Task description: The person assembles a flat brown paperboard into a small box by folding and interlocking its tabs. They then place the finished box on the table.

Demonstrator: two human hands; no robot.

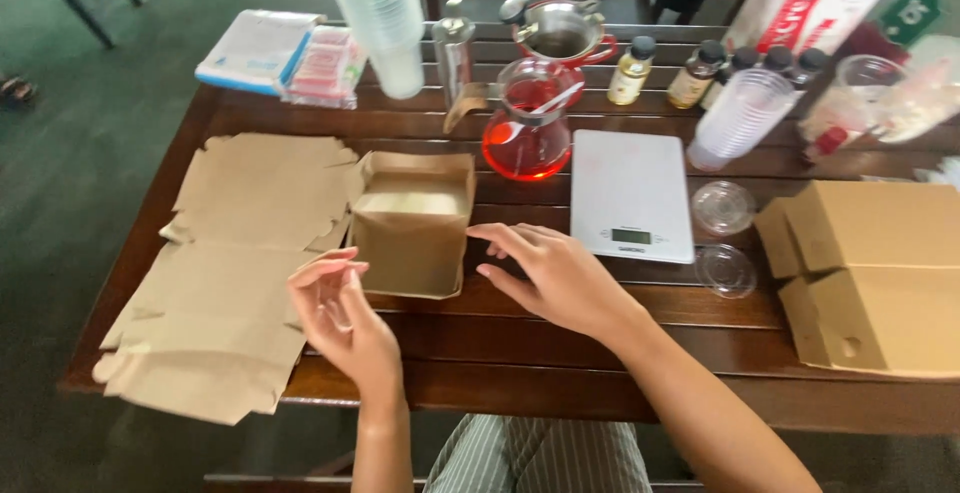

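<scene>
Two bare hands flank a half-folded brown box (412,221) on the wooden table (600,343). Left of the box lie flat cardboard sheets (235,263). The left hand (345,318) hovers beside it, fingers loosely together, empty. The right hand (555,273), fingers spread, fingertips near the box's edge, holds nothing. Assembly appears underway; closing the flaps needs both hands. Behind the box, a glass jug (526,128) holds red liquid. Right of the box sit a white scale (630,193) and finished boxes (870,273).

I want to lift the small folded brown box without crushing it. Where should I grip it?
Probably take the brown paper box by its two side walls, coming from above: it stands open-topped between the left hand and right hand.
</scene>
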